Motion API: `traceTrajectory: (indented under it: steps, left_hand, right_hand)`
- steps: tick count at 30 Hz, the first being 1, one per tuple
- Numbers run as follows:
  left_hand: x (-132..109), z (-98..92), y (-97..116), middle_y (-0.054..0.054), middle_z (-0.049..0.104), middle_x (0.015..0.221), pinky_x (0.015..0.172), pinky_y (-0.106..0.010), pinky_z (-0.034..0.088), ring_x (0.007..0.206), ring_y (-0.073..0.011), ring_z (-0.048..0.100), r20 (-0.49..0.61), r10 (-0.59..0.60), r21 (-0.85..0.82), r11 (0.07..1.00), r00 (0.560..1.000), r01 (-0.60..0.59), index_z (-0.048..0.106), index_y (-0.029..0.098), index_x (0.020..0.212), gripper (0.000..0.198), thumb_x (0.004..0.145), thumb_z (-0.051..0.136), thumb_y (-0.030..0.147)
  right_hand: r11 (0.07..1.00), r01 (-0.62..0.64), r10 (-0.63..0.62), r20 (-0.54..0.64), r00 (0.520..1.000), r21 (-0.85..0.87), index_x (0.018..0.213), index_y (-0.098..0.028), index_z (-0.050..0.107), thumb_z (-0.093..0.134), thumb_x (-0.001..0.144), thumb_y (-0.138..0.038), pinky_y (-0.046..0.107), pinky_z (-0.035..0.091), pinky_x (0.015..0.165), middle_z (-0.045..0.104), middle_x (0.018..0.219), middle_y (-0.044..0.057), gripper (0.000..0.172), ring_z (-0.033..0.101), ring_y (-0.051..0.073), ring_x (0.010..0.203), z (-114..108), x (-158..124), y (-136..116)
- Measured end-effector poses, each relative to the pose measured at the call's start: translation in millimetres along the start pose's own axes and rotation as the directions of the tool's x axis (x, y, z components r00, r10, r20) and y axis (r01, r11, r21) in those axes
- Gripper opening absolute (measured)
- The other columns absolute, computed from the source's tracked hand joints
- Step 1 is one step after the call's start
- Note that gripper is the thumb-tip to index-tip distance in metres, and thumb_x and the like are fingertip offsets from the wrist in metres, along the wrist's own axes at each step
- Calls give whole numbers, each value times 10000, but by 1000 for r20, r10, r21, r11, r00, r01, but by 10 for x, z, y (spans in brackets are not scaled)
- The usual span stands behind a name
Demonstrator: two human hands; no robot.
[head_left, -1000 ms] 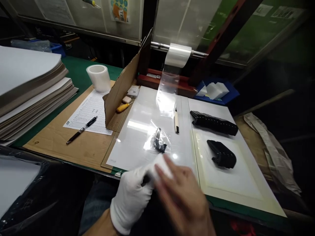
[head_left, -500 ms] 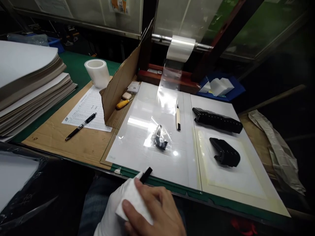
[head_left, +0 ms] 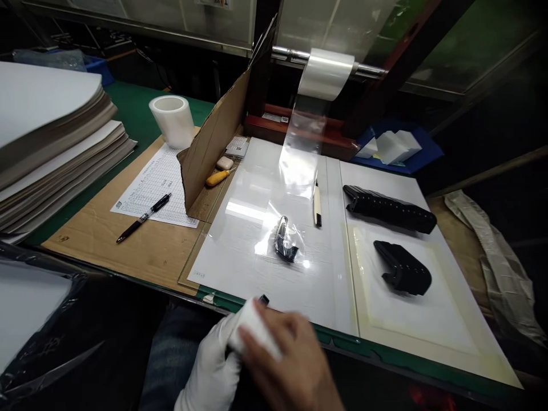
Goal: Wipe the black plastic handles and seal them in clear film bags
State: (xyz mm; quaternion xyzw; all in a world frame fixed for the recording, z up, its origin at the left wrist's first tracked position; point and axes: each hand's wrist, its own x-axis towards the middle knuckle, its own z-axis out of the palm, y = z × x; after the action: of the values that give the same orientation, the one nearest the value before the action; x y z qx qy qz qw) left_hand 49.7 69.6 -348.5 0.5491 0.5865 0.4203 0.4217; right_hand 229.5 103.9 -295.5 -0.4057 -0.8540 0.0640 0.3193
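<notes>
At the table's near edge my left hand [head_left: 214,362], in a white glove, is closed around a small black part. Only one end of the black part [head_left: 264,299] sticks out past the fingers. My bare right hand [head_left: 295,357], somewhat blurred, grips a white sponge-like block [head_left: 259,331] pressed against that part; I cannot tell whether it is foam or folded wipe. Beyond them, a black bent piece in a clear film [head_left: 285,242] lies on the white sheet [head_left: 231,257]. To its right is a cream-handled tool with a black end [head_left: 317,205].
Black curved parts stand in a long row [head_left: 389,210] and a shorter group [head_left: 405,268] on the right. A film roll [head_left: 327,74] hangs behind. A cardboard divider [head_left: 216,131], yellow-handled tool [head_left: 218,178], pen [head_left: 143,218] and paper stack [head_left: 51,114] are left.
Both hands have shifted slightly right, and the white block has tilted and moved up over the black part, less of which shows. The whole view has also turned a little.
</notes>
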Motion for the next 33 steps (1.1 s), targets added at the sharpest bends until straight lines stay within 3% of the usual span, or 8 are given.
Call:
traceTrajectory:
  steps: [3,5,9,20,26,29,31,33]
  left_hand:
    - [-16,4,-2,-48,732,1251,987,-305,573,1146,-233,697,35,58,-23,998,998,-57,650,324,1327,372,959,598,337]
    - [-22,6,-1,-44,739,1235,956,-272,582,1130,-214,705,51,73,-57,996,996,-70,646,325,1330,358,982,562,321]
    - [-26,14,0,-33,711,1293,1027,-265,535,1177,-199,678,36,55,-21,998,998,-54,636,330,1337,385,955,616,291]
    - [-11,1,46,-42,705,1302,1022,-267,540,1185,-202,674,44,31,-46,998,999,-29,654,303,1315,358,961,597,309]
    - [17,-19,17,-67,723,1266,1021,-291,542,1171,-225,681,51,-27,-44,999,998,30,694,270,1267,350,948,599,379]
    - [49,-44,113,-62,743,1200,1046,-306,518,1168,-226,671,93,-96,-32,995,991,100,671,284,1302,392,948,589,432]
    - [73,-35,206,-57,766,949,858,-276,592,919,-203,728,141,-204,-59,975,969,214,644,252,1333,459,955,558,498]
    - [92,5,286,-10,675,673,510,-237,541,543,-157,637,149,-331,-171,919,932,354,601,202,1363,584,959,473,603]
  right_hand:
    - [997,-67,67,0,998,-40,1256,-177,654,597,924,-120,403,562,699,632,1335,182,342,576,246,903,-12,17,12]
    - [1000,1,-1,-10,1000,3,1199,-188,682,629,918,-169,393,554,689,641,1325,172,286,577,249,905,-23,30,7]
    - [995,-99,99,1,995,-32,1262,-174,655,572,943,-121,383,540,692,639,1326,173,334,575,241,893,-38,36,6]
    - [993,-121,121,20,992,10,1274,-207,654,543,982,-174,395,560,698,617,1359,141,314,553,244,924,-58,56,9]
    - [978,-205,201,89,976,30,1350,-261,601,546,990,-199,423,571,778,552,1432,111,369,542,257,1030,-49,6,36]
    - [958,-278,281,40,959,-68,1348,-297,605,543,992,-215,488,554,811,535,1445,108,370,533,297,1103,-31,-41,121]
    - [930,-357,356,-25,934,-92,1369,-323,586,541,994,-235,527,545,841,520,1461,101,387,521,318,1161,10,-57,128]
    - [923,-383,380,-61,923,-35,1405,-333,548,528,997,-225,527,543,889,481,1503,93,423,497,313,1235,76,-54,59]
